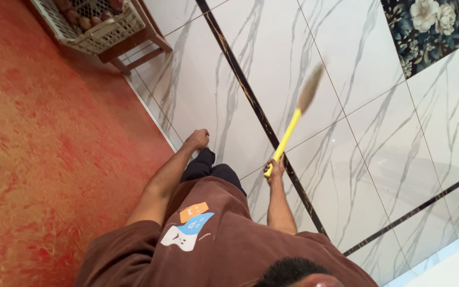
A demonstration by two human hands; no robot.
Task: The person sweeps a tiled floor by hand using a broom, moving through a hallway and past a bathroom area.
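Note:
My right hand (pixel 275 169) grips the lower end of a yellow broom handle (pixel 287 137). The handle points up and away from me, and its pale bristle head (pixel 310 89) is blurred over the white marbled tiles (pixel 272 58). My left hand (pixel 198 139) is stretched out in front, curled into a fist with nothing visible in it. It hovers near the seam where the tiles meet the red mottled surface (pixel 54 159). My brown shirt (pixel 224 239) with a printed patch and my dark trousers (pixel 208 167) fill the lower middle.
A white plastic crate (pixel 99 32) with round brownish items sits on a wooden stand (pixel 139 45) at the top left. Thin black strips (pixel 251 101) cross the tiles. A dark floral tile panel (pixel 431 26) is at the top right.

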